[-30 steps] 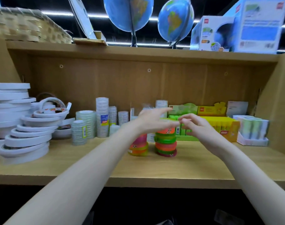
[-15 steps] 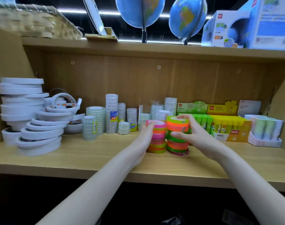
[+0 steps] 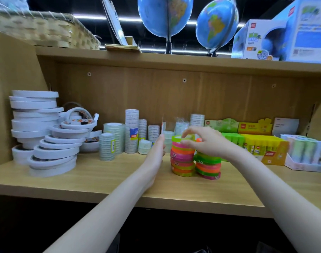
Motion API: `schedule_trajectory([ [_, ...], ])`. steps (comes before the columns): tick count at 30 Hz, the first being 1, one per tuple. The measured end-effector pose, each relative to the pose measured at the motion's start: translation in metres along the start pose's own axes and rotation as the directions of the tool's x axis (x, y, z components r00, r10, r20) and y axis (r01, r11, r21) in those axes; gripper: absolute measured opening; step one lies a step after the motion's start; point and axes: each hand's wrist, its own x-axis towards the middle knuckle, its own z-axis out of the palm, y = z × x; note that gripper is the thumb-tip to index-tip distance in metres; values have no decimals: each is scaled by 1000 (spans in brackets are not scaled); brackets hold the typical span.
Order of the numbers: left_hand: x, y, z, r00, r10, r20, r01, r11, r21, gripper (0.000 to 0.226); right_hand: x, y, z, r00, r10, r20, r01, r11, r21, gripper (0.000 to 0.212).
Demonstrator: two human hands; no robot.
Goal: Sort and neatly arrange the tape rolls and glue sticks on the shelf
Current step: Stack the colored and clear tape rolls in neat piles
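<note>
Wooden shelf unit (peg-holed back panel) under bright ceiling strip lights.

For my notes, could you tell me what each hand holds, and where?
The right hand pinches the top green tape roll by its rim; the left hand holds nothing.

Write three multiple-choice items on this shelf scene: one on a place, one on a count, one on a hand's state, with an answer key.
1. Where do the white tape rolls lie on the shelf?
A. left end
B. right end
C. upper board

2. How many stacks of coloured tape rolls stand between the hands?
A. one
B. two
C. four

3. What is the right hand doing?
A. hanging idle
B. pinching the top green roll
C. lifting a globe

Key: 1 A, they pile against the left wall. 2 B, the left stack and the right stack stand side by side. 3 B, its fingertips close on that roll's rim.
</note>
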Motion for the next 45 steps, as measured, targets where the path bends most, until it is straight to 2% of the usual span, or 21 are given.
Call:
schedule_trajectory([
  [1,-2,0,-1,1000,8,17,-8,1000,-2,54,0,-2,0,1000,6,23,-5,1000,-25,29],
  [4,-3,-1,2,995,34,89,-35,999,11,56,-8,2,-17,999,2,-48,5,987,158,29],
  [5,-4,-2,6,992,40,117,-42,999,14,57,-11,8,-20,999,10,-53,-1,986,168,31],
  [9,-5,-4,25,979,58,194,-54,998,-24,56,-28,30,-10,991,60,121,-72,993,95,45],
  [15,-4,-4,38,968,104,227,-112,993,23,54,-39,40,-13,991,100,89,-107,991,77,53],
  [17,-4,0,31,976,149,158,-165,982,93,53,-35,37,-20,995,99,20,-100,994,45,50],
  [19,1,4,11,976,220,5,-216,956,200,50,-28,25,-26,989,48,-139,-40,998,58,40],
  [21,5,6,-20,941,317,-119,-254,892,373,47,-16,4,-26,968,-14,-250,36,996,84,28],
  [22,6,5,-36,909,390,-146,-282,835,473,46,-8,-9,-22,964,-48,-262,76,992,98,26],
  [24,3,4,-69,834,533,-141,-329,686,649,45,12,-35,-4,969,-127,-211,154,981,121,27],
  [26,-2,3,-97,780,613,-127,-302,546,782,46,35,-59,24,985,-150,-87,160,979,126,36],
  [28,-3,0,-121,767,629,-122,-218,435,874,51,57,-77,54,993,-110,39,106,989,100,47],
  [29,-3,-2,-131,783,612,-111,-186,401,897,54,67,-82,69,993,-80,83,73,994,87,50],
  [32,2,-9,-150,867,496,-49,-164,376,912,63,86,-85,105,984,1,179,1,1000,-14,52],
  [34,6,-11,-156,892,452,-19,-179,390,903,64,90,-81,119,977,40,210,-17,994,-112,51],
  [37,13,-9,-161,882,470,25,-221,367,904,59,86,-75,116,988,37,150,-22,995,-99,33],
  [40,19,-9,-165,865,501,34,-242,357,902,51,81,-74,93,977,40,210,2,981,-194,13],
  [43,22,-9,-168,856,517,22,-244,364,899,46,76,-81,66,938,119,326,-24,960,-281,18],
  [45,24,-10,-169,850,526,28,-256,366,895,43,82,-88,53,961,103,256,-37,968,-250,28],
])
